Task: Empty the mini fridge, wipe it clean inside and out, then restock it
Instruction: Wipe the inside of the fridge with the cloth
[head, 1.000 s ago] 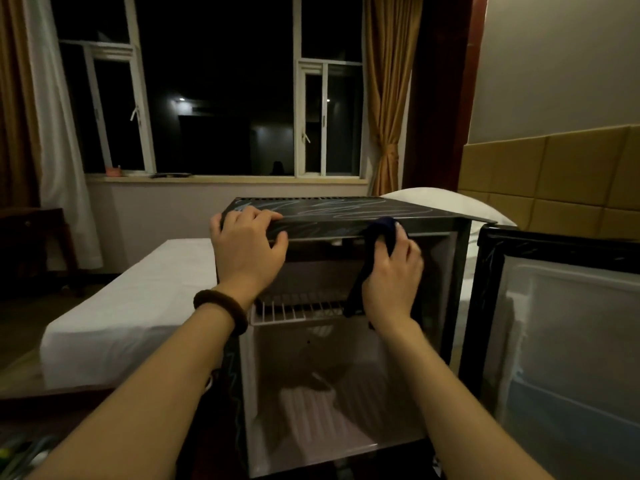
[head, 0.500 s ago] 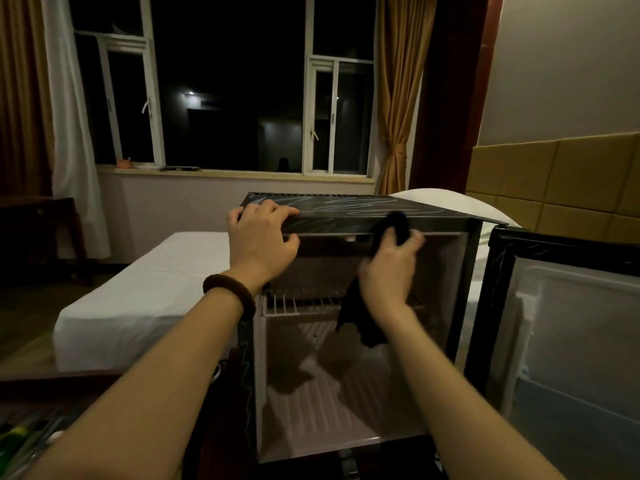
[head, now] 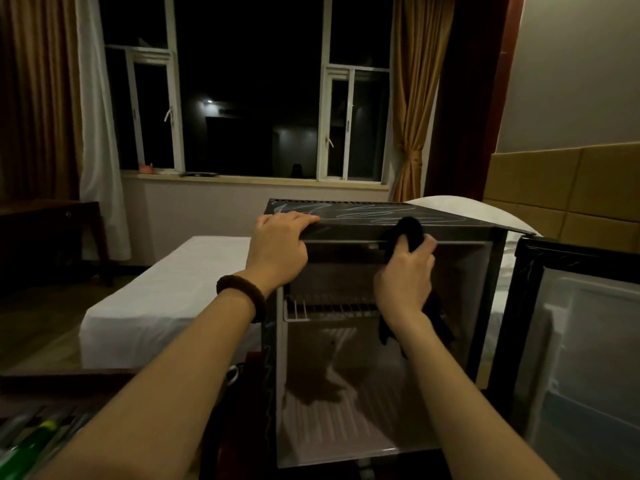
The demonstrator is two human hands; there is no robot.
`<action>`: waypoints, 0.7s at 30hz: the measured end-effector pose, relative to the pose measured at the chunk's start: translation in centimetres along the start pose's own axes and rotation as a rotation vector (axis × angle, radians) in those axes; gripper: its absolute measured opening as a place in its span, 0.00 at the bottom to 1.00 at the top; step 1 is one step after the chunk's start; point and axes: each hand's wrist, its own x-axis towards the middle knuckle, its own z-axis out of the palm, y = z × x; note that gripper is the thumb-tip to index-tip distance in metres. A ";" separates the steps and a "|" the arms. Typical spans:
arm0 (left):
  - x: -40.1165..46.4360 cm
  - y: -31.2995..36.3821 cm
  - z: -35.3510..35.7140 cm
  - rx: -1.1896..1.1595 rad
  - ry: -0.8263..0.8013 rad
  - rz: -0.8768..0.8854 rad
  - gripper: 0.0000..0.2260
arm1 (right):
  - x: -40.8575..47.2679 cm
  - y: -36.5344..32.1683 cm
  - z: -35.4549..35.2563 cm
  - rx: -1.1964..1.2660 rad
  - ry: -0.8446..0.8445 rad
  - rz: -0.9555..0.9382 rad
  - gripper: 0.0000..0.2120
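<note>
Black mini fridge [head: 381, 216] stands centre frame, door [head: 571, 341] swung open at 3 o'clock, pale inner liner showing. Wire shelf [head: 329, 308] sits across the upper part of the cavity; nothing visible on it. Left hand [head: 277, 251] rests on the fridge's top front edge at 10 o'clock of the opening, fingers laid over the top, thumb below the lip. Dark band [head: 242, 292] on that wrist. Right hand [head: 407, 271] has its grip closed round a dark cloth [head: 408, 230], bunched against the top front edge at 1 o'clock; the cloth's tail hangs below the wrist. White bed [head: 166, 296] behind at 9 o'clock. Window [head: 249, 98] dark at 12 o'clock.
</note>
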 end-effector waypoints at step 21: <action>-5.1 -4.3 -0.6 -0.949 -0.013 -0.512 0.24 | -5.4 -8.6 3.0 0.021 -0.076 -0.574 0.20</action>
